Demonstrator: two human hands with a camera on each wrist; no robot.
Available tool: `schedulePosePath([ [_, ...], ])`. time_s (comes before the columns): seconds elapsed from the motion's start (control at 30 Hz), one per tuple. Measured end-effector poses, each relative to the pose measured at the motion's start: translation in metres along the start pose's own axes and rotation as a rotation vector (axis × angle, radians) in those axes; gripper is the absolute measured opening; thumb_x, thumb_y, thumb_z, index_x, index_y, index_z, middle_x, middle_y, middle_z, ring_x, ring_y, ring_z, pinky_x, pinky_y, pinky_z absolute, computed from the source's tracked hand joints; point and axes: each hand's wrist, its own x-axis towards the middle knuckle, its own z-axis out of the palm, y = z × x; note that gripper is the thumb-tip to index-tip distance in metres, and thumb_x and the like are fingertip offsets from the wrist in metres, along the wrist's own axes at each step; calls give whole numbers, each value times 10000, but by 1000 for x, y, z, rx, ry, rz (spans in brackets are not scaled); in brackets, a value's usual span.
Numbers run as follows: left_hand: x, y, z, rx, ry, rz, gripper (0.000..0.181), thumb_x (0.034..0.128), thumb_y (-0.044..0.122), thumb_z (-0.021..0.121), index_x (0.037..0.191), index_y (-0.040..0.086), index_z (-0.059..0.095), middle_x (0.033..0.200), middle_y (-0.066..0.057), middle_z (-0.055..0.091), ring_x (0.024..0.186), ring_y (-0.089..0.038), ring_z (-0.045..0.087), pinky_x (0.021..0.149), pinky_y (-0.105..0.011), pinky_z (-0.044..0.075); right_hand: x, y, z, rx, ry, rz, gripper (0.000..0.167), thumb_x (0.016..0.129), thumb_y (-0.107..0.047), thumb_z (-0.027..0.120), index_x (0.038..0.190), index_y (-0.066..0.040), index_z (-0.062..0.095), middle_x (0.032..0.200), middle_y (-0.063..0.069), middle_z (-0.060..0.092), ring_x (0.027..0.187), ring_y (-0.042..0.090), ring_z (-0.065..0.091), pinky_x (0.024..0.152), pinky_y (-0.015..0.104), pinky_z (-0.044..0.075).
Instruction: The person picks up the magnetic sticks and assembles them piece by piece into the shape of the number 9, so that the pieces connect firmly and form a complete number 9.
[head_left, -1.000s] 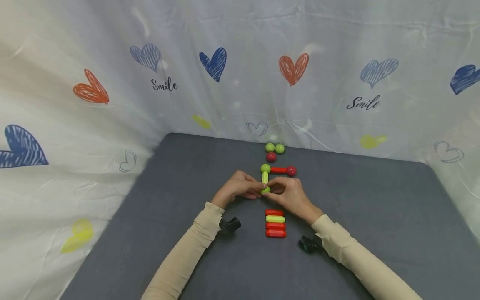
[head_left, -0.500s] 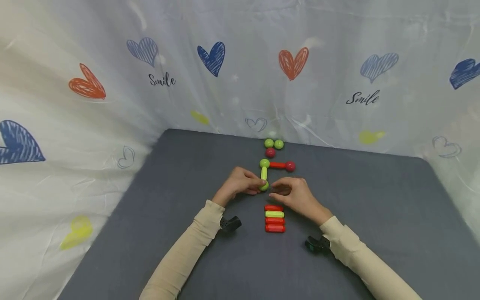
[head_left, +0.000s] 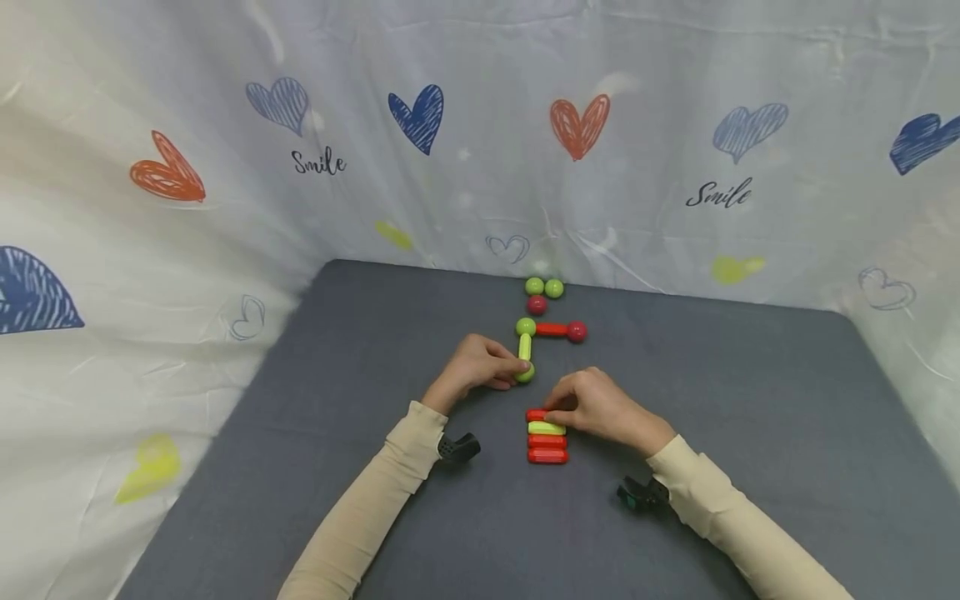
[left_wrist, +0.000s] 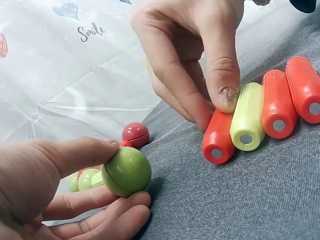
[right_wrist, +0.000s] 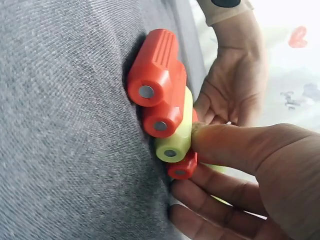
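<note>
In the head view my left hand (head_left: 480,364) pinches a green ball (left_wrist: 127,171) between thumb and fingers. This ball sits at the near end of a yellow-green rod (head_left: 525,347). At that rod's far end another green ball (head_left: 526,327) joins a red rod (head_left: 551,330) tipped by a red ball (head_left: 576,332), making an L. My right hand (head_left: 603,410) pinches the farthest red rod (left_wrist: 218,143) of a row, thumb on the side by the yellow-green rod (left_wrist: 248,120). Silver discs show in the rod ends.
Two more red rods (head_left: 547,456) lie nearest in the row. Beyond the L, two green balls (head_left: 554,288) and a red ball (head_left: 536,305) sit together near the back edge. A grey cloth (head_left: 360,333) covers the table, and a printed white curtain (head_left: 480,200) hangs behind.
My right hand has left the near green ball, come back toward me and taken hold of the farthest red rod in the row. The left hand keeps its pinch on the ball.
</note>
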Motion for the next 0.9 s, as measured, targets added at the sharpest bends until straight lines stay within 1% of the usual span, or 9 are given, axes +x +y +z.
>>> schedulePosePath([
  [0.13,2,1,1,-11,3,3,205,775,209,890,857,47,797,811,-113,742,718,-230,723,651,-351,597,1,1,-2,-15,-5,5,101,838,-147,827,938,-140,818,868,-97,717,743,39,626,627,241,510],
  [0.27,2,1,1,-16,4,3,203,775,203,889,855,42,795,808,-117,742,705,-230,722,648,-352,597,1,2,-2,-33,31,-4,103,840,-104,812,939,-130,818,849,-96,703,703,20,600,604,237,504],
  [0.43,1,-1,1,-22,4,-6,200,775,198,889,853,39,796,807,-117,741,703,-229,723,647,-352,597,-1,2,1,-113,72,-34,143,813,-56,808,949,-101,806,843,-50,690,693,74,604,610,243,507],
  [0.57,1,-3,1,-27,4,-12,197,776,188,888,858,36,796,806,-117,742,708,-221,723,649,-350,596,-2,5,4,-142,87,-56,180,810,-36,818,983,-80,795,853,-23,690,710,85,613,626,240,520],
  [0.67,1,-3,1,-26,4,-11,195,776,191,887,854,37,796,803,-120,741,705,-223,723,648,-351,597,-2,9,5,-157,131,-56,188,807,-27,825,986,-77,794,851,-20,697,718,86,624,633,249,529],
  [0.77,1,-2,1,-15,5,-11,190,774,199,888,845,46,798,799,-115,742,699,-227,722,644,-352,597,0,14,3,-186,188,-47,193,800,-28,833,986,-61,793,859,-8,704,735,116,640,648,284,535],
  [0.9,2,-1,1,-12,6,-11,189,772,200,890,842,50,798,797,-111,741,704,-229,723,642,-352,597,5,18,-1,-213,240,-38,207,791,-33,845,990,-58,794,884,4,717,760,154,657,679,337,542],
])
